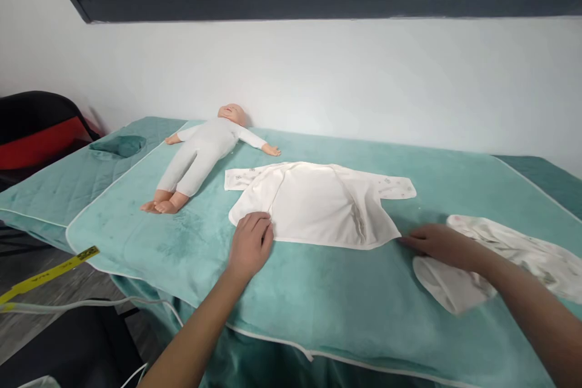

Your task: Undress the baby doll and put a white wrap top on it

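A white baby shirt (313, 206) lies spread on the green bed cover, its small-patterned sleeves stretched out to both sides. At its lower left hem, my left hand (251, 244) is closed with bent fingers on the cloth; the fingertips are partly hidden. My right hand (439, 247) pinches the shirt's lower right corner and pulls it out taut. Under and beside my right wrist lies a crumpled white patterned garment (522, 248). Further back on the left, a baby doll (202, 148) in a white body lies on its back, arms spread.
The green padded cover (341, 309) has a white-trimmed front edge. Behind it rise a white wall (364, 79) and a dark window frame (291, 5). A black and red chair (40, 139) stands at left. A yellow tag (54, 271) and pale cable (91, 303) hang near the front left.
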